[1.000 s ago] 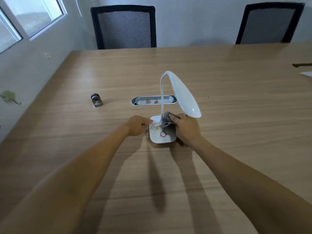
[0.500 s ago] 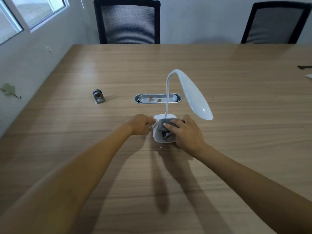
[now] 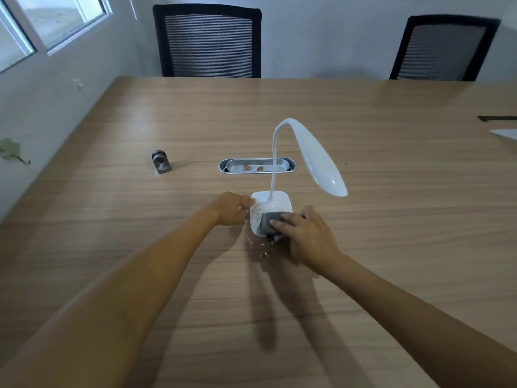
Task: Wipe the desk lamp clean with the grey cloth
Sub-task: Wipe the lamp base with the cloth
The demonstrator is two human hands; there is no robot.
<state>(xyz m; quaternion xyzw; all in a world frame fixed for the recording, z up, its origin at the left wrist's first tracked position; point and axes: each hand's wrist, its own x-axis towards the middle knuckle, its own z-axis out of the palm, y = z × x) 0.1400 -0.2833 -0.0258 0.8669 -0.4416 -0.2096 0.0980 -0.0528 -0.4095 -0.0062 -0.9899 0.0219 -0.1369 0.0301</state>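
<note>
A white desk lamp (image 3: 317, 158) stands mid-table, its neck curving up from a square white base (image 3: 275, 203) and its head drooping to the right. My left hand (image 3: 230, 208) grips the base's left edge. My right hand (image 3: 306, 236) presses the grey cloth (image 3: 270, 224) flat on the near part of the base. Brownish crumbs speckle the base's left side, and more crumbs (image 3: 265, 252) lie on the table just in front of it. The cloth's right part is hidden under my fingers.
Beyond the lamp a metal cable tray (image 3: 256, 165) is sunk in the wooden table (image 3: 405, 219). A small grey metal object (image 3: 161, 162) stands at the left. Two black mesh chairs (image 3: 208, 42) face the far edge. A white item (image 3: 505, 133) lies at the right edge.
My right hand has dragged the cloth from the neck's foot across the base to its near edge. Crumbs have landed on the table in front of it. My left hand has kept its hold.
</note>
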